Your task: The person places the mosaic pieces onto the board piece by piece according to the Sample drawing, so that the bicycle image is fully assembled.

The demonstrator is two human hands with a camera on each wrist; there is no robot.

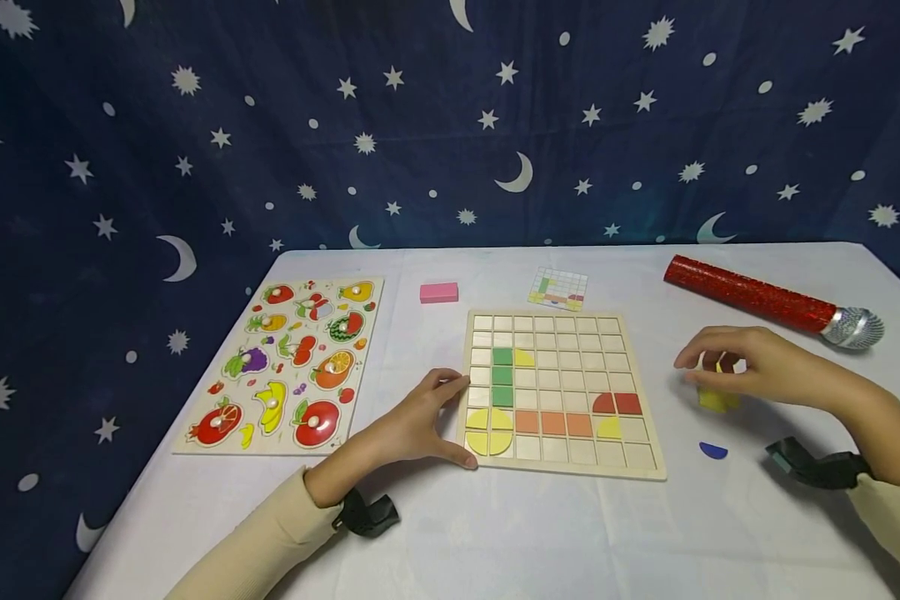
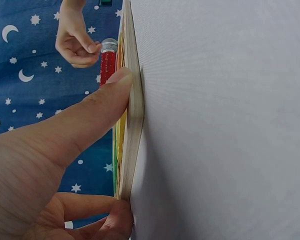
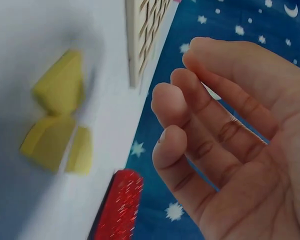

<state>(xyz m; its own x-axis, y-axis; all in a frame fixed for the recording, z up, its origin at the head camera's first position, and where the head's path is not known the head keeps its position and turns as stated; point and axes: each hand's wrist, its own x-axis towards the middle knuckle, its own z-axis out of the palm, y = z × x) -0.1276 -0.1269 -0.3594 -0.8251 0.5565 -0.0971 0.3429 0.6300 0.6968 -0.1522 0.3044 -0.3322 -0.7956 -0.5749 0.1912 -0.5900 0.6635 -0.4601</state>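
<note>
My left hand [image 1: 423, 421] holds the front left corner of a wooden grid board [image 1: 562, 472], thumb at the corner and fingers along the left edge. The left wrist view shows its thumb [image 2: 102, 107] pressed to the board's side. Green, orange, red and yellow pieces lie in some of the cells, with four yellow quarter-rounds [image 1: 489, 431] forming a circle. My right hand [image 1: 757, 367] hovers right of the board, fingers loosely bent around nothing. Beneath it are several yellow pieces [image 3: 60, 95] on the table. A blue half-round piece [image 1: 713, 450] lies nearer me.
A fruit puzzle board [image 1: 277, 367] lies on the left of the white table. Behind the grid board are a pink block [image 1: 438, 292] and a small pattern card [image 1: 558, 288]. A red glittery microphone [image 1: 757, 292] rests at the back right. Behind hangs a starry blue cloth [image 1: 420, 125].
</note>
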